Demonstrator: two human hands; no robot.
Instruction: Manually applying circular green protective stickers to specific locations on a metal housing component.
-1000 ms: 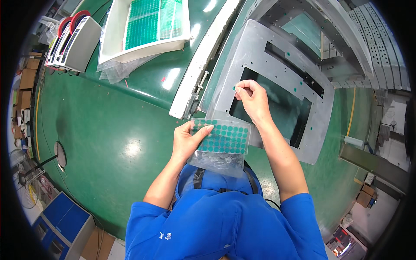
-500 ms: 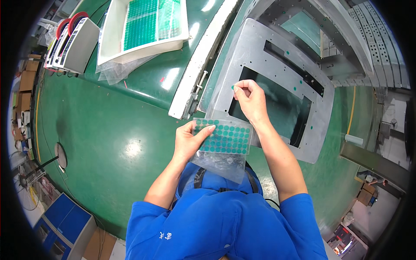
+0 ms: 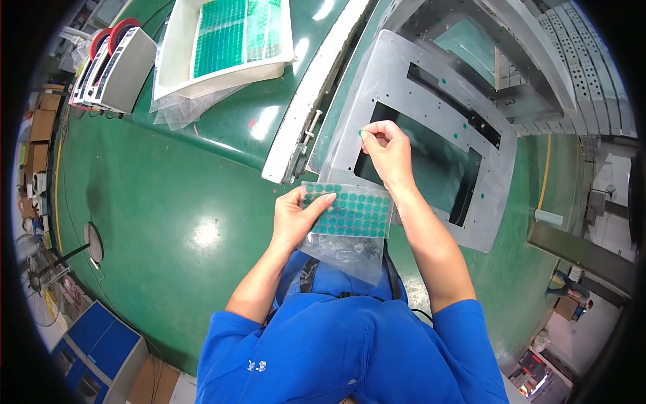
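Between the thumb and fingers of my left hand (image 3: 296, 217) is a clear sheet of round green stickers (image 3: 353, 210), held in front of my waist, with clear film (image 3: 346, 256) hanging below it. My right hand (image 3: 389, 153) is pinched on one small green round sticker (image 3: 361, 133), over the near left part of a grey metal panel (image 3: 397, 81). This panel has a large rectangular cutout, a long narrow slot and small holes. Several green dots (image 3: 464, 126) sit on its face. Whether the pinched sticker touches the panel I cannot tell.
A white tray (image 3: 222, 84) of green sticker sheets rests on the green table (image 3: 222, 135), near white devices with red reels (image 3: 124, 71). A white rail (image 3: 316, 94) runs beside the panel. Metal frames (image 3: 579, 67) stand at far right; a person (image 3: 572, 291) is in the right background.
My hands hold nearly the same pose, the sticker still pinched over the panel. The view has shifted very slightly. A person has come further into sight at the right.
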